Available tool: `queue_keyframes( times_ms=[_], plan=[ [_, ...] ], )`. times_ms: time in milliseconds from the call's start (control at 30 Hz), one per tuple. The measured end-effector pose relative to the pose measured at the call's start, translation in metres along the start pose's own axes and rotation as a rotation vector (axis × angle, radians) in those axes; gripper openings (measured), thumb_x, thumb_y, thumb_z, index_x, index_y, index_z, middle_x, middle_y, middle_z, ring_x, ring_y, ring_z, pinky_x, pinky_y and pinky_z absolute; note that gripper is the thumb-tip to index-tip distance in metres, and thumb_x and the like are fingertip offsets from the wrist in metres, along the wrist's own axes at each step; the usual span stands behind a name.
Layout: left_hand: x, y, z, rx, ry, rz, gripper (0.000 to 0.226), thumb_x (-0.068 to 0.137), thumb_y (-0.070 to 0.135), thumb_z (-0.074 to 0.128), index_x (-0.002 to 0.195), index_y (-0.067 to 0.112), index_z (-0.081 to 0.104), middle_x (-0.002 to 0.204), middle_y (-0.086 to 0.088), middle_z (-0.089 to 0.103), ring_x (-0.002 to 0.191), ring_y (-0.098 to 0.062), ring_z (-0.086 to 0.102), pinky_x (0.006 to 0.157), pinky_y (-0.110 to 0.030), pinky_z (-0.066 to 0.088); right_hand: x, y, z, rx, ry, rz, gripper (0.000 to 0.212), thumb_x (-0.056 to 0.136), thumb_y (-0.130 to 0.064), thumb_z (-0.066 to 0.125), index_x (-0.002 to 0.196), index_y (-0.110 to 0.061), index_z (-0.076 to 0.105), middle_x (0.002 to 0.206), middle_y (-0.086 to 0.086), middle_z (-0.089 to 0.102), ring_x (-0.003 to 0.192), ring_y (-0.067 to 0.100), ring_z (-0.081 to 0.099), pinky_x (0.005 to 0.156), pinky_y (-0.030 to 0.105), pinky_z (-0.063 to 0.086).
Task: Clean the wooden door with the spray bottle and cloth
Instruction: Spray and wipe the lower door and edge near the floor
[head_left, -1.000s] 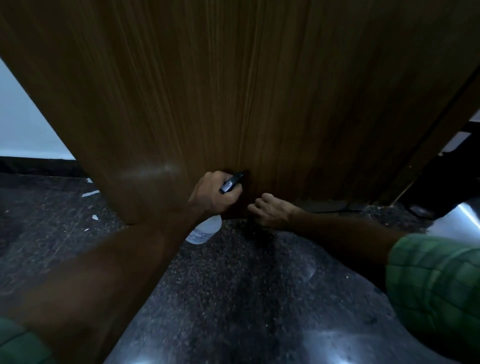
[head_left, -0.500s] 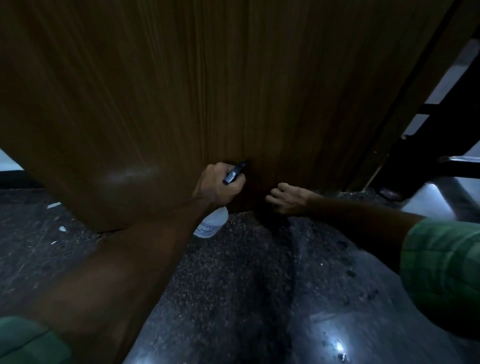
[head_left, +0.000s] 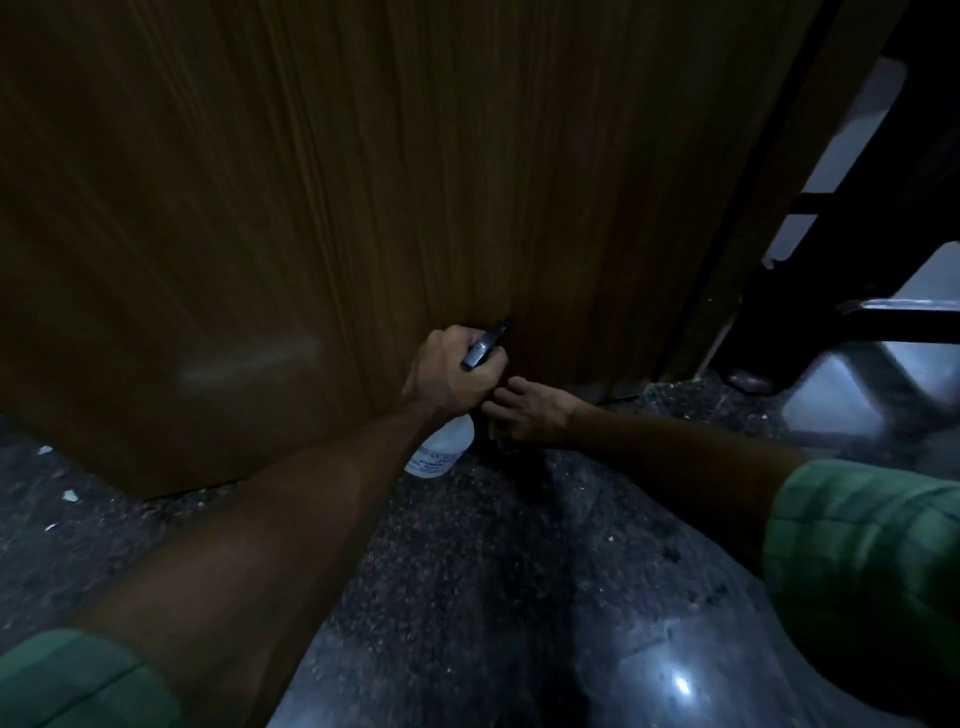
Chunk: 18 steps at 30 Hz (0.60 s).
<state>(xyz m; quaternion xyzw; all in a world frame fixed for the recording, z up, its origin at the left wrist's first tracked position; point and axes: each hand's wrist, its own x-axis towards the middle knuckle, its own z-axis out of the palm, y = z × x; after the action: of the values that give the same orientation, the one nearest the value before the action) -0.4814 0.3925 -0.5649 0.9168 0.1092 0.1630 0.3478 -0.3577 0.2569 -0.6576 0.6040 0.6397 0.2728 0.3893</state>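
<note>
Two hands low at door (head_left: 363, 182), left hand (head_left: 449, 371) gripping spray bottle (head_left: 441, 447)

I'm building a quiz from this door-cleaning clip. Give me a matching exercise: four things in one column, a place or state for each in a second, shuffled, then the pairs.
Things:
1. spray bottle
2. right hand
3. wooden door
4. sleeve

Places or states:
A. green and checked
B. low at the door's bottom edge, beside the other hand
C. held in the left hand, nozzle toward the door
D. upright, fills the upper picture

Pairs: 1-C, 2-B, 3-D, 4-A
</note>
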Motion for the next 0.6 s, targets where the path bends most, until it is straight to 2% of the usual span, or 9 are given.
queue_keyframes(
  times_ms=[33, 67, 100, 167, 233, 300, 467, 600],
  plan=[
    [0.003, -0.002, 0.002, 0.008, -0.007, 0.009, 0.038, 0.096, 0.03, 0.063, 0.065, 0.009, 0.058, 0.056, -0.005, 0.061, 0.047, -0.017, 0.055, 0.047, -0.032, 0.035, -0.011, 0.006, 0.007, 0.118, -0.069, -0.126, 0.036, 0.104, -0.042, 0.048, 0.138, -0.036, 0.058, 0.152, -0.002, 0.041, 0.126, 0.021, 0.045, 0.1, 0.039, 0.035],
    [0.004, -0.004, 0.002, 0.02, -0.009, 0.018, 0.039, 0.097, 0.028, 0.064, 0.062, 0.012, 0.056, 0.054, -0.002, 0.059, 0.047, -0.016, 0.054, 0.046, -0.029, 0.034, -0.021, 0.011, 0.011, 0.161, -0.136, -0.177, 0.032, 0.103, -0.035, 0.05, 0.132, -0.031, 0.063, 0.15, 0.005, 0.042, 0.121, 0.027, 0.046, 0.096, 0.041, 0.036],
    [0.007, -0.005, 0.003, 0.025, -0.008, 0.025, 0.041, 0.097, 0.026, 0.066, 0.059, 0.015, 0.052, 0.052, 0.002, 0.056, 0.045, -0.013, 0.051, 0.045, -0.025, 0.031, -0.031, 0.015, 0.014, 0.114, -0.113, -0.157, 0.028, 0.103, -0.033, 0.051, 0.127, -0.03, 0.067, 0.149, 0.007, 0.043, 0.118, 0.028, 0.047, 0.095, 0.042, 0.036],
    [0.013, -0.004, 0.008, 0.021, -0.02, 0.034, 0.043, 0.096, 0.025, 0.067, 0.057, 0.017, 0.049, 0.05, 0.005, 0.052, 0.044, -0.008, 0.048, 0.046, -0.024, 0.029, -0.046, 0.021, 0.027, 0.051, -0.107, -0.168, 0.026, 0.104, -0.03, 0.049, 0.12, -0.027, 0.07, 0.151, 0.01, 0.041, 0.121, 0.029, 0.048, 0.098, 0.042, 0.037],
    [0.017, 0.001, 0.014, 0.015, -0.025, 0.032, 0.045, 0.095, 0.026, 0.068, 0.056, 0.018, 0.046, 0.048, 0.008, 0.05, 0.043, -0.007, 0.048, 0.046, -0.025, 0.029, -0.059, 0.027, 0.032, 0.078, -0.19, -0.161, 0.028, 0.105, -0.028, 0.046, 0.115, -0.025, 0.072, 0.152, 0.011, 0.041, 0.124, 0.029, 0.048, 0.1, 0.041, 0.037],
    [0.019, 0.006, 0.022, 0.0, -0.038, 0.043, 0.048, 0.094, 0.026, 0.068, 0.054, 0.021, 0.043, 0.046, 0.01, 0.047, 0.042, -0.008, 0.047, 0.044, -0.024, 0.029, -0.073, 0.033, 0.043, 0.062, -0.155, -0.117, 0.03, 0.106, -0.029, 0.044, 0.114, -0.027, 0.073, 0.15, 0.009, 0.044, 0.122, 0.027, 0.05, 0.098, 0.04, 0.036],
    [0.021, 0.021, 0.044, -0.031, -0.088, 0.109, 0.049, 0.095, 0.023, 0.067, 0.054, 0.022, 0.039, 0.047, 0.009, 0.045, 0.041, -0.008, 0.042, 0.044, -0.025, 0.028, -0.106, 0.043, 0.071, 0.001, -0.21, -0.128, 0.032, 0.108, -0.024, 0.041, 0.127, -0.026, 0.067, 0.161, 0.01, 0.032, 0.136, 0.033, 0.041, 0.109, 0.043, 0.031],
    [0.026, 0.032, 0.057, -0.053, -0.117, 0.13, 0.047, 0.095, 0.025, 0.065, 0.056, 0.022, 0.039, 0.05, 0.009, 0.046, 0.042, -0.008, 0.04, 0.046, -0.028, 0.029, -0.135, 0.056, 0.086, -0.041, -0.275, -0.114, 0.029, 0.103, -0.015, 0.047, 0.117, -0.025, 0.07, 0.154, 0.009, 0.036, 0.131, 0.031, 0.041, 0.104, 0.043, 0.03]
  ],
)
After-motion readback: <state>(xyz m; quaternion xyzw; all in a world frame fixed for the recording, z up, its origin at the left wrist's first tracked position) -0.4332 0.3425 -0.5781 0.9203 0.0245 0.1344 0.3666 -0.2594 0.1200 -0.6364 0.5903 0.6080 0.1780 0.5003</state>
